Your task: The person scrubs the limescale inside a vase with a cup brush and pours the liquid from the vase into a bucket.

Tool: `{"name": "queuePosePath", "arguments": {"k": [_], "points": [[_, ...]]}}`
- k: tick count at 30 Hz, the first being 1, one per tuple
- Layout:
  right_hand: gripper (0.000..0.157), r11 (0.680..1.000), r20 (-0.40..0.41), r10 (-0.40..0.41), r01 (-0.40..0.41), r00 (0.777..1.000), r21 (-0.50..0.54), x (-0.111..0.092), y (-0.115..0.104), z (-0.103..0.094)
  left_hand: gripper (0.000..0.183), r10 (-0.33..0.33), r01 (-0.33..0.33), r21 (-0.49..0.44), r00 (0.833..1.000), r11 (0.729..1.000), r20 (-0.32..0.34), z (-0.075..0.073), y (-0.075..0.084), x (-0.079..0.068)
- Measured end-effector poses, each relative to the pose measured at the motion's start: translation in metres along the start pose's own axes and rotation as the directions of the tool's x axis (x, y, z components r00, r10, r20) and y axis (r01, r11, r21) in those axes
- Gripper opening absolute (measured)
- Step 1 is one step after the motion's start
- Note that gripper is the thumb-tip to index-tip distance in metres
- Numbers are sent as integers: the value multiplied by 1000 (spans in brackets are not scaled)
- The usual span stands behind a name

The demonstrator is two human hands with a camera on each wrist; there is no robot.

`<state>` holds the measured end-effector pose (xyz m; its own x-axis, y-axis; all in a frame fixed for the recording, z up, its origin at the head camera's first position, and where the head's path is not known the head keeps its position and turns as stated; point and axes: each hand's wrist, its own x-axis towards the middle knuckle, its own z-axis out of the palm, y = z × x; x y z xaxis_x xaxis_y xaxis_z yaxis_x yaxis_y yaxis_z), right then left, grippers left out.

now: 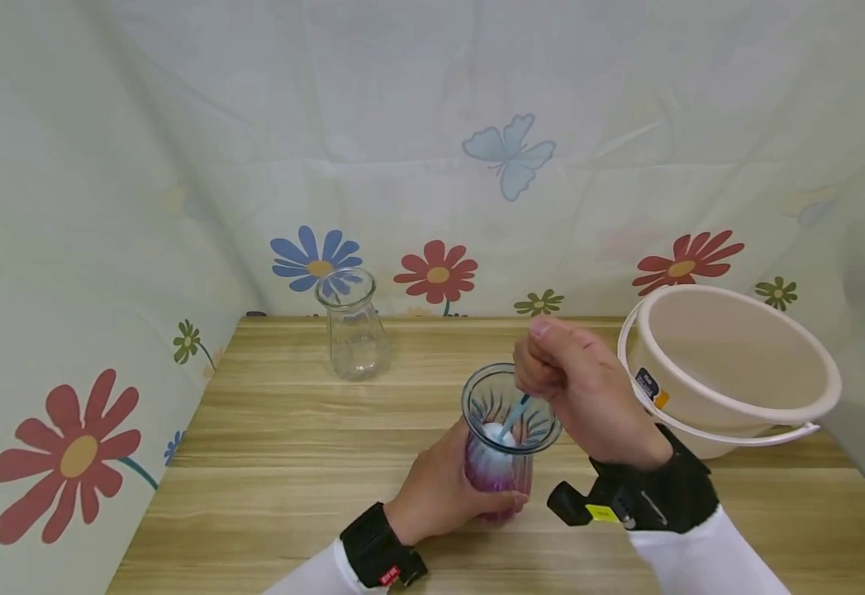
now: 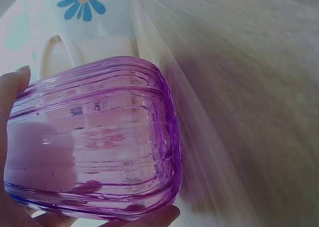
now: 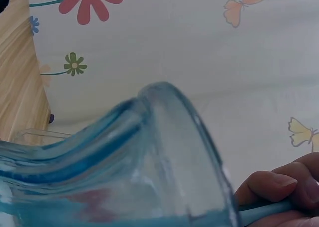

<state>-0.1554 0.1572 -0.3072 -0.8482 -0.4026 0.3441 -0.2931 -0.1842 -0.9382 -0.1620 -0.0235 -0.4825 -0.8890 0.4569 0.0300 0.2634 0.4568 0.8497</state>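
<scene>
A ribbed glass vase [image 1: 501,479], blue at its flared rim and purple at its base, is in my left hand [image 1: 439,492]. My left fingers and thumb grip it round the lower body; its purple base [image 2: 167,132] is close to the tabletop in the left wrist view. My right hand [image 1: 584,392] is curled above the rim and holds the blue handle of a bottle brush [image 1: 515,416]. The brush's white, rounded head [image 2: 42,154] is inside the vase, seen through the glass. In the right wrist view, fingers pinch the handle [image 3: 266,211] beside the rim.
A clear glass vase [image 1: 358,335] stands upright at the back left of the wooden table [image 1: 276,463]. On the right is a beige bucket [image 1: 707,417] with its handle lowered, close to my right forearm. A flower-printed cloth [image 1: 402,107] hangs behind and along the sides.
</scene>
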Motion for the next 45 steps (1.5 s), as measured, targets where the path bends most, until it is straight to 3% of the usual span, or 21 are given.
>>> {"name": "queuePosePath", "arguments": {"k": [21,36,45], "points": [[43,996,54,46,-42,997,-78,5,21,12,95,-14,14,-13,1000,1000,11,-1,-3,0],[43,1000,-23,7,-7,1000,-3,3,11,4,96,-15,15,0,1000,1000,3,-1,-1,1],[44,999,-79,-28,31,997,45,1,4,-2,97,21,-19,44,999,999,-36,1,-2,0]]}}
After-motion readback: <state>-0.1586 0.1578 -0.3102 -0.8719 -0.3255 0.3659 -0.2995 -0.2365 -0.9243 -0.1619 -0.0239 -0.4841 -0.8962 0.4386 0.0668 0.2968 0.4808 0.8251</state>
